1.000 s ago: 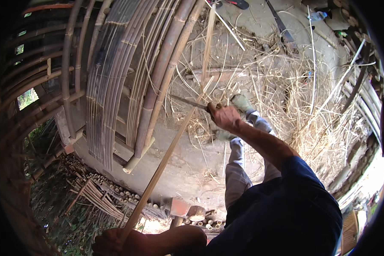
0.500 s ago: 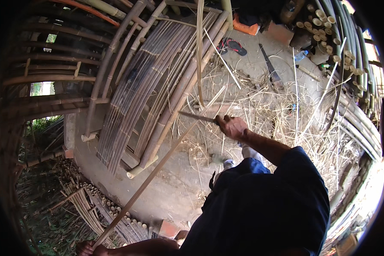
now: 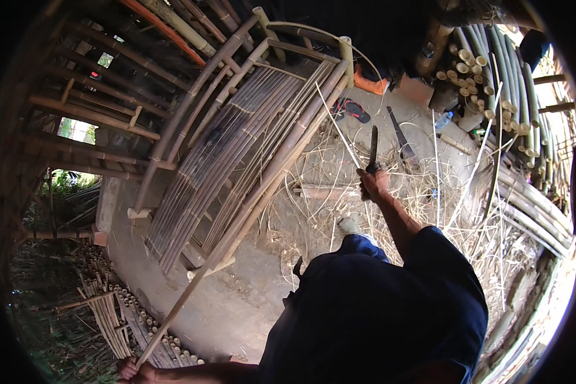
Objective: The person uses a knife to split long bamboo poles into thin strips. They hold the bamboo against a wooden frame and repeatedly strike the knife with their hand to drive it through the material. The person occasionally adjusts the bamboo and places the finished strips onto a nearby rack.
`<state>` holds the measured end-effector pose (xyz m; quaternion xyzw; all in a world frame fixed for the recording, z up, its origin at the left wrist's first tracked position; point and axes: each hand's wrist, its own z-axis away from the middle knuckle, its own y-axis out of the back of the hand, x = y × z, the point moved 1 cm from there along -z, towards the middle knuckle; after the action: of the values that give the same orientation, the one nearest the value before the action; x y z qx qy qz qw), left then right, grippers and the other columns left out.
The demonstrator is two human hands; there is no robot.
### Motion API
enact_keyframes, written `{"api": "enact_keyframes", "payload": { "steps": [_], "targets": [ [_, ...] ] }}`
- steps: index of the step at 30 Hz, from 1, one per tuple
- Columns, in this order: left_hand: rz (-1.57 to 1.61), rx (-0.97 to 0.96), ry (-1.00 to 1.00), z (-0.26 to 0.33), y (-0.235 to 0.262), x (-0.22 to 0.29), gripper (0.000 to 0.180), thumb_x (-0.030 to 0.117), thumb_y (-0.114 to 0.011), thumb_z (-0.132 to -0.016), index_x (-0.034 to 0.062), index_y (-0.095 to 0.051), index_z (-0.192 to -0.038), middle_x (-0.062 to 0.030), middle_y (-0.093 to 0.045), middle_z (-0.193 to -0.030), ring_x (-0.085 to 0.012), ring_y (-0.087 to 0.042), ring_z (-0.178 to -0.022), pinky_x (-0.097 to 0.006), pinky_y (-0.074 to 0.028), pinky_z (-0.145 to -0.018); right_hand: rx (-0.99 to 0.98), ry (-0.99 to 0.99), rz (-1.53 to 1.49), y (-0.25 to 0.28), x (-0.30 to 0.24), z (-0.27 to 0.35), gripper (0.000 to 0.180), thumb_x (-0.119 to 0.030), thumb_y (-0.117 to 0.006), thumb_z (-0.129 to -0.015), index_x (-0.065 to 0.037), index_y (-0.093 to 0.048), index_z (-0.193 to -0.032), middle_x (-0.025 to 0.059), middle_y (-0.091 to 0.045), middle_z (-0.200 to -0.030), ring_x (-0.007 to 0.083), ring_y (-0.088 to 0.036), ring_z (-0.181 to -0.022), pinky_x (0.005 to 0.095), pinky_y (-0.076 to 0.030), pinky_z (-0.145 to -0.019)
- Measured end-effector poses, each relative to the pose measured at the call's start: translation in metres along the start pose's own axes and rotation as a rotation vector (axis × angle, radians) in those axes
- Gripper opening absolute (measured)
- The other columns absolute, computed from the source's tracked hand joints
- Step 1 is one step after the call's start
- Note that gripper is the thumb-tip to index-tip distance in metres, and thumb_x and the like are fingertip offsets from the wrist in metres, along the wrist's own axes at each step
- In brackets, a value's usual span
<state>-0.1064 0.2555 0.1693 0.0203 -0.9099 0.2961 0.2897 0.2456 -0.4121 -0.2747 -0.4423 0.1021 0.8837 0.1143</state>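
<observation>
**Camera setup: single head-worn fisheye view**

One view only, so no second view shares the scene. The camera sits on the person's head and faces steeply down over the torso to the ground [image 3: 237,307]. The wide lens bends straight bamboo poles toward the rim, and a black ring closes the picture. Left of picture is the person's left.

Nearest the lens: the dark shirt [image 3: 377,320], filling the lower middle. The right hand [image 3: 372,182] sits at arm's length, just right of centre. The left hand [image 3: 131,370] lies at the lower rim, partly cut off. The bamboo frame [image 3: 237,147] fills the upper left, farther off. Stacked bamboo poles [image 3: 512,70] curve along the upper right rim.
</observation>
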Motion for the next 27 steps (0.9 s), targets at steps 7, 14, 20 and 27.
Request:
{"api": "enact_keyframes", "payload": {
  "steps": [7,14,20,27],
  "targets": [
    [0.318,0.147,0.211,0.061,-0.055,-0.206,0.045,0.041,-0.065,-0.090,0.0125,-0.038,-0.068,0.0008,-0.029,-0.065,-0.0133,-0.031,-0.058,-0.028,-0.029,-0.056,-0.612,-0.251,-0.616,-0.108,-0.050,0.134,0.048,-0.032,-0.079,-0.084,0.001,-0.058,-0.110,0.0143,-0.069,-0.097,0.0262,-0.070,-0.080,0.0366,-0.060,-0.066],
    [0.623,0.414,0.558,0.123,-0.084,-0.293,0.043,0.040,-0.058,-0.096,0.0126,-0.037,-0.071,0.0002,-0.032,-0.068,-0.0145,-0.035,-0.061,-0.030,-0.035,-0.061,-0.706,0.064,-0.821,-0.146,-0.132,0.148,0.034,-0.026,-0.076,-0.087,-0.002,-0.060,-0.106,0.0106,-0.069,-0.093,0.0243,-0.070,-0.082,0.0366,-0.059,-0.069],
    [-0.742,-0.722,1.360,0.197,-0.162,-0.289,0.044,0.023,-0.061,-0.095,0.0047,-0.051,-0.133,-0.0119,-0.060,-0.124,-0.0256,-0.060,-0.111,-0.044,-0.048,-0.094,-0.584,0.093,-0.832,-0.125,-0.141,0.102,0.022,-0.021,-0.074,-0.087,-0.005,-0.061,-0.093,0.0049,-0.064,-0.082,0.0201,-0.070,-0.070,0.0334,-0.058,-0.057],
    [-1.312,-1.170,0.453,0.162,-0.200,-0.380,0.031,0.026,-0.058,-0.097,0.0026,-0.058,-0.117,-0.0171,-0.066,-0.100,-0.0330,-0.063,-0.091,-0.044,-0.051,-0.082,-0.450,0.103,-0.854,-0.120,-0.136,0.102,0.030,-0.022,-0.080,-0.083,-0.003,-0.061,-0.096,0.0074,-0.063,-0.081,0.0231,-0.069,-0.070,0.0375,-0.058,-0.057]
  ]
}}
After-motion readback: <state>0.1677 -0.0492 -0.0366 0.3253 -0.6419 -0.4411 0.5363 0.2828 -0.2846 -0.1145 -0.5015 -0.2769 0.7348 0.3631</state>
